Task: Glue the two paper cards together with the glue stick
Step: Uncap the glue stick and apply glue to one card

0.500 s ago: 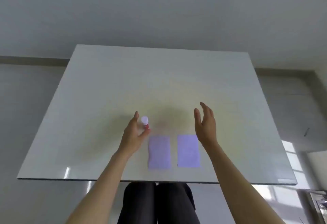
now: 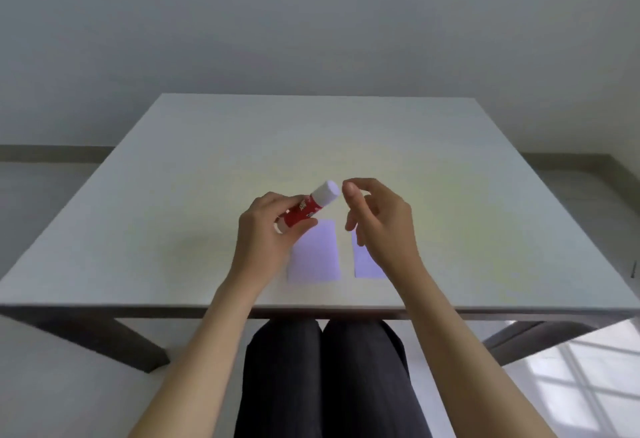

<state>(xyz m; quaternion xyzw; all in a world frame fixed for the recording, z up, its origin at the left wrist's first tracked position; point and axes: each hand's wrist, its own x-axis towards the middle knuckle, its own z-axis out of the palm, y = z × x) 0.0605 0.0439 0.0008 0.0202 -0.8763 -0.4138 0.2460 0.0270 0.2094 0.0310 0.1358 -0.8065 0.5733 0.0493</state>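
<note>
My left hand [image 2: 266, 229] grips a red glue stick [image 2: 304, 209] with a white cap, held tilted above the table with the cap pointing up and to the right. My right hand [image 2: 381, 219] hovers just right of the cap, fingers curled and apart, holding nothing; its fingertips sit a short gap from the cap. Two pale purple paper cards lie flat side by side near the table's front edge: the left card [image 2: 315, 254] partly under my left hand, the right card [image 2: 365, 264] largely covered by my right hand and wrist.
The white table [image 2: 311, 139] stretches wide around the cards, its front edge close to my lap. My dark-trousered legs show below the edge. Dark table legs angle down at the left and right. A grey wall rises behind.
My left hand has lifted the glue stick off the table and tilted it. My right hand has moved in toward the cap with its fingers curling.
</note>
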